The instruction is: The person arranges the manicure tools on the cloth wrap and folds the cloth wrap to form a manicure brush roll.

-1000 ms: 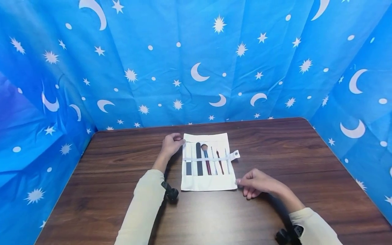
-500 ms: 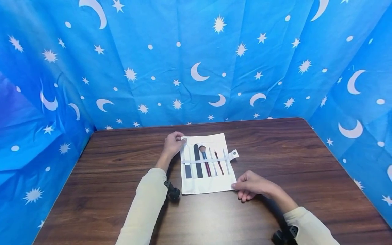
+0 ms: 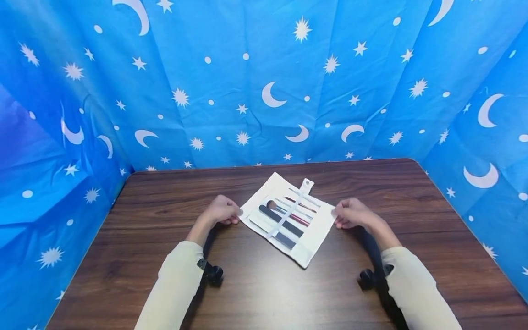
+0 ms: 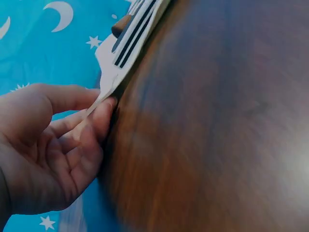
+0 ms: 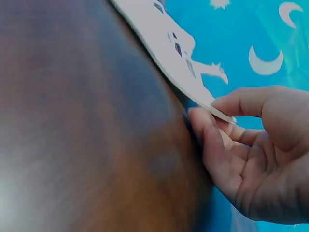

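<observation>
A white fabric tool roll (image 3: 323,225) lies unrolled and turned diagonally between both hands. An elastic band crosses its row of tools: a fluffy brush (image 3: 271,205), a long black file (image 3: 274,215), a shorter grey-ended piece (image 3: 284,239) and several thin tools. My left hand (image 3: 222,211) pinches the roll's left corner between thumb and fingers; the left wrist view shows the fabric (image 4: 108,79) gripped at its tip. On the opposite side, my right hand (image 3: 352,214) pinches the right corner, and the right wrist view shows that edge (image 5: 193,92) between thumb and fingertips.
A strap tab with a snap (image 3: 306,184) sticks out from the roll's far side. Everything is on a dark wood-grain table (image 3: 165,192). Behind and beside it hangs a blue curtain (image 3: 231,82) with moons and stars. Both wrists carry black cameras (image 3: 214,276).
The tool roll has turned counterclockwise, from nearly straight to diagonal. My left hand has come nearer with its corner, while my right hand has moved away and to the right.
</observation>
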